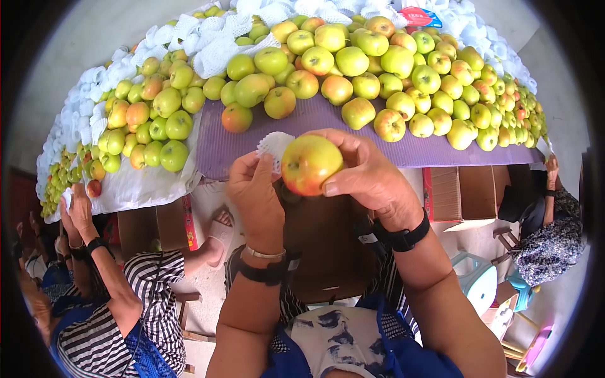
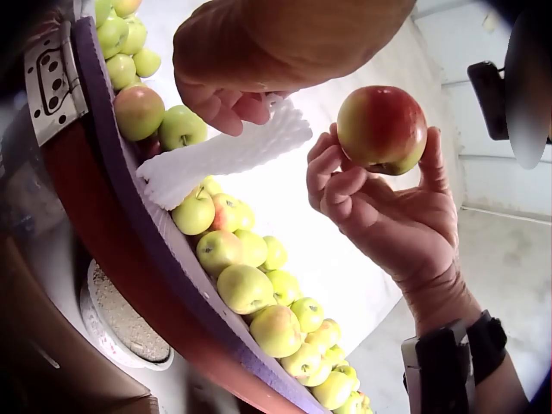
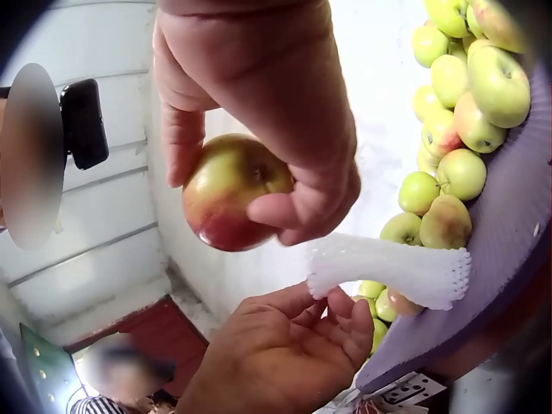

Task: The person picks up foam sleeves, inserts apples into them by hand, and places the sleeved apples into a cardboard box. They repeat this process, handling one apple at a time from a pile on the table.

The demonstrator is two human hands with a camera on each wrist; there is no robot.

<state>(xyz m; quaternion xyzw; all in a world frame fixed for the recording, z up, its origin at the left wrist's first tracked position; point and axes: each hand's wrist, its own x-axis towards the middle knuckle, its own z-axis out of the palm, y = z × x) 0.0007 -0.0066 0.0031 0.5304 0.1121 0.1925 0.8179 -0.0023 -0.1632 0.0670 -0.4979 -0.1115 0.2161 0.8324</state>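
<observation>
My right hand (image 1: 372,173) grips a yellow-green apple with a red blush (image 1: 312,165), thumb on one side and fingers round the other. Beside it my left hand (image 1: 255,198) pinches one end of a white foam net sleeve (image 1: 275,148) between thumb and fingertips. In the left wrist view the sleeve (image 2: 228,155) hangs out as a flattened tube from the left hand (image 2: 285,43), apart from the apple (image 2: 382,129). The right wrist view shows the apple (image 3: 235,191) above the left hand (image 3: 280,349), whose fingertips hold the sleeve (image 3: 388,267).
Many apples (image 1: 351,61) are heaped along the purple corrugated surface (image 1: 277,142), with white foam nets (image 1: 217,47) behind. An open cardboard box (image 1: 324,246) stands below my hands. Other people sit at both sides; a pale blue stool (image 1: 476,286) stands at the right.
</observation>
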